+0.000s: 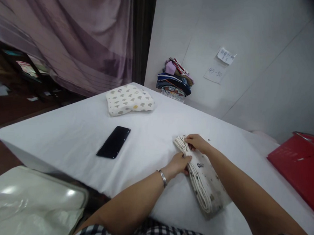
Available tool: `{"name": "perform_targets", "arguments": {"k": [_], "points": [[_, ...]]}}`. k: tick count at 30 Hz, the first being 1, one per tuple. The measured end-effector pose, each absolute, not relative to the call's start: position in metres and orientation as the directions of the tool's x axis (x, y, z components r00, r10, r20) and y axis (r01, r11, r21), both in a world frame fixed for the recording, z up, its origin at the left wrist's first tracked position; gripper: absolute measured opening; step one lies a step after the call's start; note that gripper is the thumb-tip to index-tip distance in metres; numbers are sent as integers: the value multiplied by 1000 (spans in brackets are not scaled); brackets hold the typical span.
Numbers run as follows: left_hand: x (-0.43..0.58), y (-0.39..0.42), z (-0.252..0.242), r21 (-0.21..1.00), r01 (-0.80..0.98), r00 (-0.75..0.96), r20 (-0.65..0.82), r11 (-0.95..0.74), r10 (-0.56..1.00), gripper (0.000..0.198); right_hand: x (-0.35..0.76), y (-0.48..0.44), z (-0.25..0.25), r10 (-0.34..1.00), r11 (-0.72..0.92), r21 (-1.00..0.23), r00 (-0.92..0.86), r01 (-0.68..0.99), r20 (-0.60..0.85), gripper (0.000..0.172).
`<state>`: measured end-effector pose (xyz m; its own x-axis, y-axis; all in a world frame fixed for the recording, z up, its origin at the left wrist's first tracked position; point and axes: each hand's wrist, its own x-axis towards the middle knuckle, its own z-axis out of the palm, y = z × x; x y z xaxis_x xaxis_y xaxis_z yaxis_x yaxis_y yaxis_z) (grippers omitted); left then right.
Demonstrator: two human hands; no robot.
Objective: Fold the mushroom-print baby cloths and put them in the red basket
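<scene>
A cream cloth (199,178) with small printed figures lies folded in several layers on the white-covered table (76,132), its layered edge facing left. My left hand (179,163), with a silver bracelet at the wrist, grips that edge about midway along. At the far end of the cloth, my right hand (196,142) pinches a corner between thumb and fingers. Both hands are closed on the fabric; some fingertips are hidden by it. Left of the hands, a black phone (114,142) lies flat on the table.
Another folded cloth (129,99) with grey prints sits near the table's far corner. Beyond the edge is a stack of folded clothes (173,79) by the white wall. A red bag-like item (302,169) stands right, a shiny pale chair (32,204) left. A pink curtain (89,40) hangs behind.
</scene>
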<state>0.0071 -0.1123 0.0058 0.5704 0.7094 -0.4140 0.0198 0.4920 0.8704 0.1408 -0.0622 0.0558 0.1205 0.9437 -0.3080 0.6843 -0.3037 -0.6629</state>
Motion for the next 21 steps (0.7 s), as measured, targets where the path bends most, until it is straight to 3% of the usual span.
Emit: {"name": "perform_targets", "arguments": {"k": [6,10,17,21], "points": [[6,-112,8,867,7,573,-411,498,708,28,140,-65,55,952,-293,-745,113,600,-284,25],[5,-113,10,862,5,576,-417,507,703,26,137,-66,55,964,-261,-733,124,628,-237,27],[6,-113,14,858,40,547,-447,511,708,21,124,-55,48,984,-175,-519,143,836,-102,21],[4,-113,16,856,36,551,-447,515,704,21,115,-57,56,986,-152,-358,118,921,-114,29]]}}
